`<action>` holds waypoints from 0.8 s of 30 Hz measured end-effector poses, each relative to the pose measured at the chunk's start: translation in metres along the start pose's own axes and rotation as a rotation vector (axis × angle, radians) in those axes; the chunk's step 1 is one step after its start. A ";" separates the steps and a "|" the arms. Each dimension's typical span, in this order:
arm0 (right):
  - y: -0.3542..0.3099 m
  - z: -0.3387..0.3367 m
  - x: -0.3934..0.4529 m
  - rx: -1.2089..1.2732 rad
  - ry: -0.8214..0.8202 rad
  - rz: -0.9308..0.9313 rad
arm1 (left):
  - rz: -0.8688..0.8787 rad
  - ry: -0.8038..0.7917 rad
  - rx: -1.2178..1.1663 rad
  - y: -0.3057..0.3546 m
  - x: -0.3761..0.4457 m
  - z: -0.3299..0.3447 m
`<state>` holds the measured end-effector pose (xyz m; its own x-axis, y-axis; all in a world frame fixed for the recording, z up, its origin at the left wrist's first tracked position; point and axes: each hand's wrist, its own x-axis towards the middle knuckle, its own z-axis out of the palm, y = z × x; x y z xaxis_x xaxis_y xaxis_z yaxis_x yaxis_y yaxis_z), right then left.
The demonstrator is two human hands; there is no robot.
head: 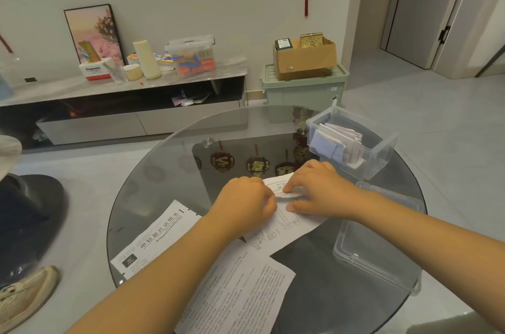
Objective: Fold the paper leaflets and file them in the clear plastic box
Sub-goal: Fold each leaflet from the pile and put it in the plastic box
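Observation:
A white printed leaflet (284,224) lies on the round glass table (169,170), its far end curling over into a fold. My left hand (246,204) pinches that leaflet at its left edge with curled fingers. My right hand (319,191) presses on the folded part with forefinger and thumb. Two more unfolded leaflets lie nearer me: one with large black characters (153,241) at the left, another (240,295) under my left forearm. The clear plastic box (382,153) stands at the table's far right and holds several folded leaflets (338,142).
The box's clear lid (377,241) lies on the table's right side, near my right forearm. Beyond the table are a low cabinet (123,104) with clutter, a green bin (303,88) bearing a cardboard box, and a shoe (24,295) on the floor at left.

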<state>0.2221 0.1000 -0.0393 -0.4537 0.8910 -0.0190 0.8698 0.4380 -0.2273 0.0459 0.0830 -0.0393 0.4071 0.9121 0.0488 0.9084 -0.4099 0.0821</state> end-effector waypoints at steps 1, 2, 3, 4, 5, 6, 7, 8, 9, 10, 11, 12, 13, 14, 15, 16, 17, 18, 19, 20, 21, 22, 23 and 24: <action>0.000 -0.001 0.000 0.009 0.024 0.003 | -0.032 0.031 -0.037 0.000 0.001 0.001; 0.000 -0.001 0.000 0.027 0.052 0.011 | -0.063 0.061 -0.075 -0.001 0.002 0.003; 0.000 -0.002 0.001 0.047 0.081 0.021 | -0.089 0.090 -0.110 -0.001 0.003 0.003; -0.001 -0.002 0.001 0.068 0.103 0.041 | -0.110 0.112 -0.140 -0.002 0.004 0.004; -0.002 -0.002 0.002 0.092 0.117 0.069 | -0.127 0.128 -0.168 -0.004 0.005 0.005; -0.003 -0.002 0.003 0.123 0.128 0.101 | -0.140 0.134 -0.199 -0.006 0.007 0.006; -0.003 -0.001 0.005 0.156 0.138 0.126 | -0.152 0.134 -0.232 -0.008 0.008 0.008; -0.002 0.000 0.007 0.188 0.145 0.149 | -0.164 0.128 -0.260 -0.010 0.009 0.009; -0.002 0.002 0.010 0.214 0.148 0.172 | -0.179 0.119 -0.281 -0.011 0.011 0.011; -0.001 0.004 0.012 0.231 0.141 0.196 | -0.197 0.108 -0.295 -0.013 0.011 0.012; 0.000 0.006 0.013 0.233 0.128 0.215 | -0.212 0.097 -0.309 -0.014 0.013 0.014; 0.001 0.007 0.015 0.223 0.114 0.227 | -0.223 0.091 -0.322 -0.014 0.013 0.016; 0.001 0.009 0.016 0.208 0.109 0.229 | -0.232 0.089 -0.333 -0.015 0.014 0.017; 0.002 0.009 0.017 0.194 0.113 0.221 | -0.244 0.092 -0.340 -0.015 0.015 0.018; 0.002 0.009 0.018 0.180 0.118 0.205 | -0.257 0.105 -0.341 -0.016 0.016 0.019; 0.003 0.009 0.018 0.161 0.117 0.187 | -0.265 0.126 -0.333 -0.018 0.016 0.019; 0.004 0.008 0.019 0.138 0.107 0.170 | -0.267 0.152 -0.316 -0.019 0.017 0.019; 0.005 0.008 0.021 0.119 0.088 0.163 | -0.256 0.174 -0.294 -0.019 0.017 0.018; 0.005 0.007 0.021 0.105 0.066 0.160 | -0.234 0.178 -0.270 -0.019 0.017 0.017; 0.006 0.006 0.022 0.094 0.050 0.160 | -0.200 0.170 -0.243 -0.018 0.017 0.017; 0.006 0.006 0.022 0.083 0.040 0.157 | -0.162 0.154 -0.218 -0.016 0.018 0.017; 0.005 0.005 0.023 0.068 0.037 0.150 | -0.132 0.136 -0.197 -0.015 0.018 0.018; 0.005 0.005 0.023 0.051 0.039 0.141 | -0.112 0.124 -0.178 -0.013 0.017 0.018; 0.004 0.004 0.023 0.029 0.041 0.129 | -0.098 0.119 -0.156 -0.012 0.016 0.017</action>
<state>0.2143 0.1216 -0.0446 -0.3294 0.9441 -0.0107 0.9141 0.3160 -0.2540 0.0435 0.1030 -0.0563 0.2953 0.9437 0.1491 0.9138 -0.3245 0.2443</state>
